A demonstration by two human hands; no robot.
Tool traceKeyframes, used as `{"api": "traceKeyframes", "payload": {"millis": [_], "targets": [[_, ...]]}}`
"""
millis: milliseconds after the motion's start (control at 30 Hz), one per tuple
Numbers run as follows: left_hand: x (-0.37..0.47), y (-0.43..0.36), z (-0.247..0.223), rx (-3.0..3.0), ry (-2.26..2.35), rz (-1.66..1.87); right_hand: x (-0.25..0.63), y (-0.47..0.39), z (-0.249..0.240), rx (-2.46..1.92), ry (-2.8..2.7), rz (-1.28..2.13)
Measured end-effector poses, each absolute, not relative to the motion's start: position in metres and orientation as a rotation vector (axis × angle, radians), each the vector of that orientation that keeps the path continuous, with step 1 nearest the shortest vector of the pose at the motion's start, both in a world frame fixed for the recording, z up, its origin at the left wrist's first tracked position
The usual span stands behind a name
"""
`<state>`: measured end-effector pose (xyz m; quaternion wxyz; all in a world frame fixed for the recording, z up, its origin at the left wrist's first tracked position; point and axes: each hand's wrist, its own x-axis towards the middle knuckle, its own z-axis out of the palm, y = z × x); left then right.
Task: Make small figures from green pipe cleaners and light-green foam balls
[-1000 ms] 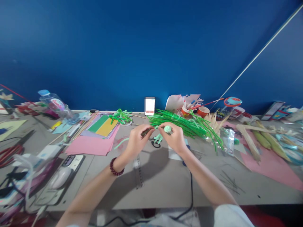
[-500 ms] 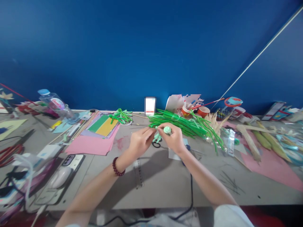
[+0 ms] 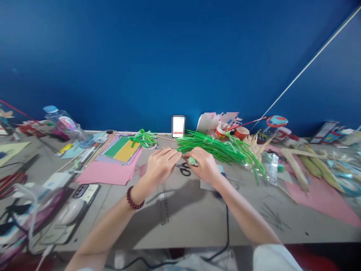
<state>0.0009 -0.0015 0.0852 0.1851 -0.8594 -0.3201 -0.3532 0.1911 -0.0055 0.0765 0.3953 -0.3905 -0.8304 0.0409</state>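
Observation:
My right hand point(image 3: 204, 165) is closed round a small light-green fuzzy piece point(image 3: 193, 161), which shows between its thumb and fingers. Close beside it on the left, my left hand point(image 3: 162, 163) has its fingers pressed together; what they pinch, if anything, is hidden. The fingertips of both hands nearly meet above black-handled scissors point(image 3: 185, 170) lying on the table. Just behind the hands spreads a pile of green pipe cleaners point(image 3: 214, 146). A clear ruler point(image 3: 164, 205) lies below my left hand.
Pink paper point(image 3: 105, 173) and coloured sheets lie at the left, near a phone point(image 3: 70, 214) and a plastic bottle point(image 3: 66, 124). Bent green pipe cleaners point(image 3: 144, 138) sit behind. Paper cups point(image 3: 241, 133), corn husks point(image 3: 316, 165) and more pink paper point(image 3: 324, 199) are at the right.
My left hand has shifted left and turned its back upward. My right hand has rolled over, hiding more of the light-green piece. The scissors show more fully between the hands.

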Motion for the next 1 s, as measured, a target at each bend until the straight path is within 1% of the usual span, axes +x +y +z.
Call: {"api": "traceKeyframes", "payload": {"millis": [67,267,367,467,600,733,1000], "targets": [[-0.002,0.004,0.083,-2.484,-0.912,-1.060,0.193,-0.005,0.079,-0.979,-2.094,0.243],[-0.003,0.020,0.072,-2.683,-0.935,-1.408,0.198,-0.004,0.085,-0.968,-1.926,0.704],[-0.001,0.022,0.069,-2.743,-0.944,-1.472,0.197,-0.004,0.085,-0.972,-1.804,0.865],[0.003,0.019,0.069,-2.756,-0.961,-1.469,0.195,-0.003,0.082,-0.980,-1.693,0.944],[0.008,0.012,0.071,-2.768,-1.039,-1.430,0.191,-0.002,0.077,-0.984,-1.609,0.856],[0.012,0.005,0.071,-2.721,-1.108,-1.381,0.188,-0.003,0.077,-1.049,-1.592,0.659],[0.011,-0.007,0.082,-2.502,-1.035,-1.053,0.189,-0.007,0.079,-1.087,-1.821,0.213]]}}
